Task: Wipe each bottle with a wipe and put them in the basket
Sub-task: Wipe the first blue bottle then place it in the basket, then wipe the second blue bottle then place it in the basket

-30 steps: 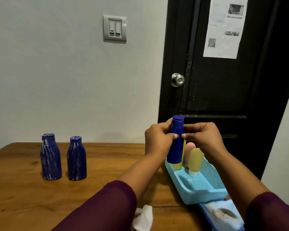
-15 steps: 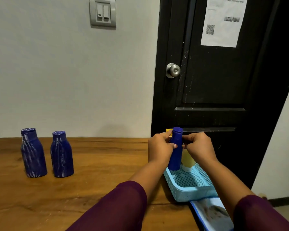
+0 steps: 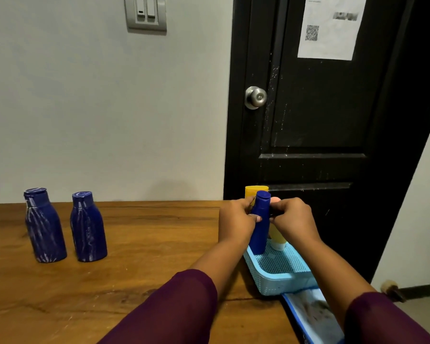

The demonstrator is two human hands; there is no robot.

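A slim dark blue bottle (image 3: 260, 224) stands upright at the far left corner of the light blue mesh basket (image 3: 278, 269). My left hand (image 3: 236, 220) and my right hand (image 3: 292, 218) both pinch it near its neck. Behind it in the basket stand a yellow-capped bottle (image 3: 255, 192), a yellow tube (image 3: 277, 238) on its white cap, and a pink item (image 3: 275, 200), mostly hidden. Two dark blue bottles streaked with white stand at the table's left, one (image 3: 44, 225) beside the other (image 3: 87, 227).
The wooden table (image 3: 147, 256) ends at its right edge just past the basket. A blue wipes pack (image 3: 313, 316) lies in front of the basket. A black door (image 3: 320, 132) with a metal knob (image 3: 255, 97) stands behind.
Both hands have lowered the slim blue bottle into the basket's corner. The camera has tilted and shifted, so the two streaked bottles sit further left. The white wipe near the table's front is out of view.
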